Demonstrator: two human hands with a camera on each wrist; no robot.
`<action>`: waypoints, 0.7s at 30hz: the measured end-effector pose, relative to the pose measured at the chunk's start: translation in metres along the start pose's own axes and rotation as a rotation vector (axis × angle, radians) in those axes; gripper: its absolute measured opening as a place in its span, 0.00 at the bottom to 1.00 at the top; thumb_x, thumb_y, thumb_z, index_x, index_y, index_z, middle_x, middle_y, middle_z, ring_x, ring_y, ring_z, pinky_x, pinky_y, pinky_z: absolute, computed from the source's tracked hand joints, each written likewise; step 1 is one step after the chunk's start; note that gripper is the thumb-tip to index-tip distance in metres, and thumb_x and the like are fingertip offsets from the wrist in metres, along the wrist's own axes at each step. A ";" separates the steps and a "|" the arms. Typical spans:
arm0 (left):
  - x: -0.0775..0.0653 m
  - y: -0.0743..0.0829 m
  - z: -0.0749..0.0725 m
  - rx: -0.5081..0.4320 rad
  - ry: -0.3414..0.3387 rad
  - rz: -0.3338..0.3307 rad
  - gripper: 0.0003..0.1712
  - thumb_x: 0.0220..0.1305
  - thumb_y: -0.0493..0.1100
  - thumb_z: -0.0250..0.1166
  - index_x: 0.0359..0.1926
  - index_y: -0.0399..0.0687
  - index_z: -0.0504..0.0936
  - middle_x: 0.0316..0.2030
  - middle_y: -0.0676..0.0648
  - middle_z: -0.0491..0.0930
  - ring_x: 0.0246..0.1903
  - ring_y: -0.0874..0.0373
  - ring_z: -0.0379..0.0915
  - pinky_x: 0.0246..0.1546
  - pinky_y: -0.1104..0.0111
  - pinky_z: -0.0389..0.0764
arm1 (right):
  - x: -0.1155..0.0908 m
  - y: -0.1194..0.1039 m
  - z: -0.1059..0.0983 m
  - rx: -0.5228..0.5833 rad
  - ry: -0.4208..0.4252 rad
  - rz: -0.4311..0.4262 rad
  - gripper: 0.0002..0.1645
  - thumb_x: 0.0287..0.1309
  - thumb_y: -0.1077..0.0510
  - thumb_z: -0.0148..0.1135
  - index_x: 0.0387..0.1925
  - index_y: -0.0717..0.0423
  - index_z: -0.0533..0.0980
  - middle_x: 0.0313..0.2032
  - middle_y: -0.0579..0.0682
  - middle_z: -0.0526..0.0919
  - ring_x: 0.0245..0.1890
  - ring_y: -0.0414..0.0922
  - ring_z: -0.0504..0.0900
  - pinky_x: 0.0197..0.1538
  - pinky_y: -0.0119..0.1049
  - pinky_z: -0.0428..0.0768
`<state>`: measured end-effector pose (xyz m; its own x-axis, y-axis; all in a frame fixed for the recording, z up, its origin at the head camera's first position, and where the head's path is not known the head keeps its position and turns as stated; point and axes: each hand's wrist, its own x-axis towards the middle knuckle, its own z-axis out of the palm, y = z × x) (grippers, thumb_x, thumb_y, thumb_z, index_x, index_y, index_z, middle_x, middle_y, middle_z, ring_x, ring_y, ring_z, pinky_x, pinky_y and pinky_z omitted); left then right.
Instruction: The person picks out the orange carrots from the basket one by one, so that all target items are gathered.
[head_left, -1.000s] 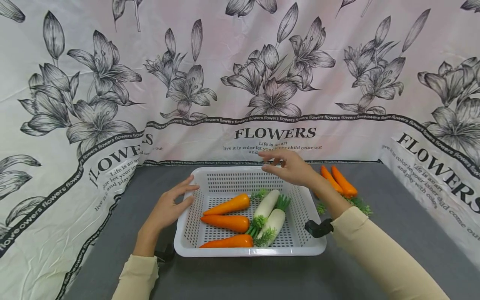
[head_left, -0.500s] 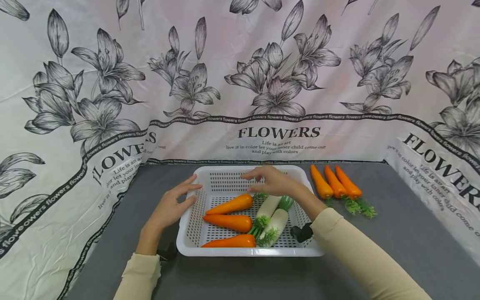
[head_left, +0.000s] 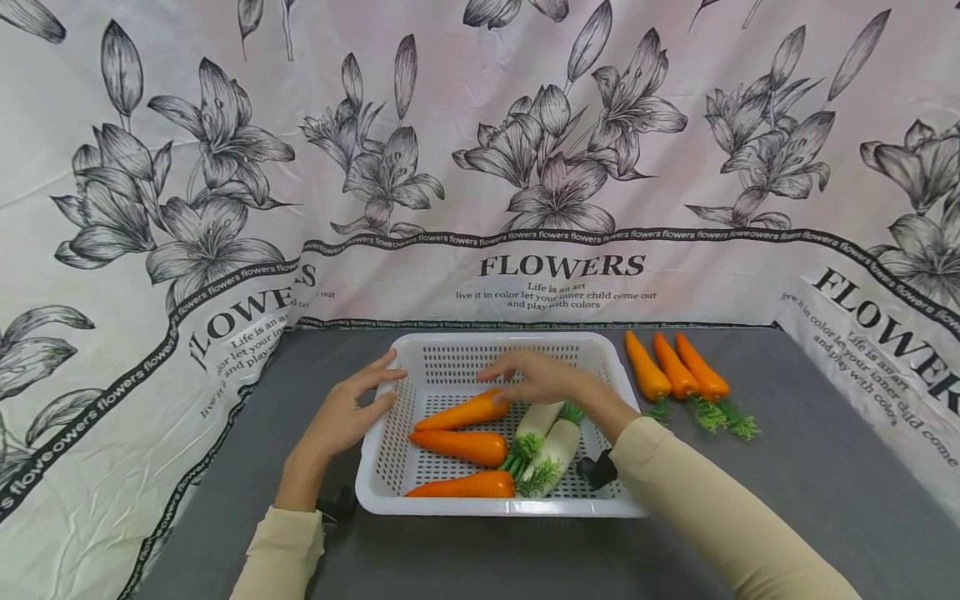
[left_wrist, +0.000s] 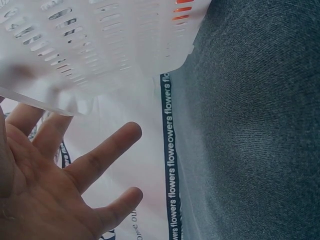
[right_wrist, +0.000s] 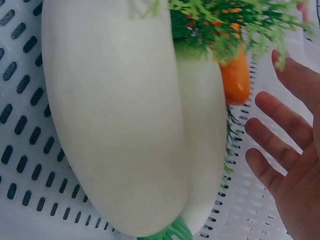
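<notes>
Head view: we see right hand (head_left: 542, 379) gripping nothing, fingers parted, thumb just at thick end of farthest carrot (head_left: 456, 413) inside white basket (head_left: 480, 506); contact we cannot tell. Left hand (head_left: 341, 417), fingers spread, is at basket's left rim. We judge step is reaching for this carrot; next move calls for gentle pinch.

Left wrist view: slotted plastic wall (left_wrist: 122, 47).

Right wrist view: radishes (right_wrist: 115, 120) smooth, plump; leaves (right_wrist: 245, 22) feathery.

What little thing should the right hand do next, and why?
Maybe gently close the right hand around the back carrot in the basket. The hand looks right by that carrot's thick end, and its fingers are spread apart, not gripping anything yet.
</notes>
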<state>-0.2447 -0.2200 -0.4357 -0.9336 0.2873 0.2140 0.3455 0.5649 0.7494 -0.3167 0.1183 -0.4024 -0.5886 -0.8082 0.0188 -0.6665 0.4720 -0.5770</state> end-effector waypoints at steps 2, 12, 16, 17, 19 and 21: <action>0.000 -0.001 0.000 -0.001 -0.002 -0.001 0.23 0.73 0.50 0.62 0.67 0.58 0.79 0.79 0.55 0.58 0.79 0.44 0.52 0.73 0.36 0.58 | 0.003 0.002 0.003 -0.013 -0.005 -0.021 0.26 0.64 0.56 0.67 0.63 0.58 0.78 0.62 0.52 0.83 0.60 0.55 0.81 0.64 0.49 0.78; 0.001 -0.002 0.001 -0.012 -0.007 0.001 0.23 0.73 0.50 0.62 0.67 0.58 0.79 0.79 0.56 0.58 0.79 0.45 0.52 0.73 0.37 0.58 | 0.009 0.006 0.017 -0.008 -0.035 0.022 0.27 0.63 0.54 0.69 0.63 0.55 0.79 0.61 0.50 0.84 0.60 0.51 0.81 0.67 0.50 0.76; 0.001 -0.001 0.000 -0.012 -0.009 -0.007 0.23 0.73 0.50 0.62 0.66 0.58 0.79 0.79 0.56 0.58 0.79 0.45 0.51 0.73 0.37 0.58 | 0.011 0.007 0.021 -0.018 -0.053 0.010 0.27 0.63 0.54 0.69 0.62 0.57 0.79 0.60 0.50 0.84 0.62 0.51 0.80 0.69 0.50 0.74; 0.001 -0.002 0.000 -0.011 -0.009 -0.006 0.23 0.73 0.50 0.62 0.66 0.57 0.79 0.79 0.56 0.58 0.79 0.44 0.52 0.73 0.36 0.58 | 0.012 0.008 0.022 -0.019 -0.058 0.009 0.27 0.63 0.54 0.70 0.62 0.57 0.79 0.60 0.51 0.84 0.62 0.51 0.80 0.70 0.50 0.73; 0.001 -0.001 0.000 -0.014 -0.008 -0.007 0.23 0.73 0.50 0.62 0.66 0.57 0.79 0.79 0.56 0.58 0.79 0.44 0.52 0.73 0.36 0.58 | 0.012 0.008 0.023 -0.030 -0.062 0.007 0.27 0.62 0.55 0.70 0.61 0.58 0.80 0.60 0.51 0.84 0.62 0.51 0.80 0.69 0.50 0.74; 0.001 -0.001 0.000 -0.016 -0.007 -0.006 0.23 0.73 0.50 0.62 0.66 0.57 0.79 0.79 0.56 0.58 0.79 0.44 0.52 0.73 0.36 0.58 | 0.013 0.008 0.024 -0.031 -0.061 0.009 0.26 0.62 0.55 0.70 0.61 0.58 0.80 0.59 0.51 0.85 0.62 0.51 0.80 0.69 0.50 0.74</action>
<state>-0.2464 -0.2207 -0.4360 -0.9350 0.2893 0.2051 0.3383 0.5539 0.7608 -0.3190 0.1033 -0.4267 -0.5662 -0.8234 -0.0371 -0.6754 0.4893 -0.5517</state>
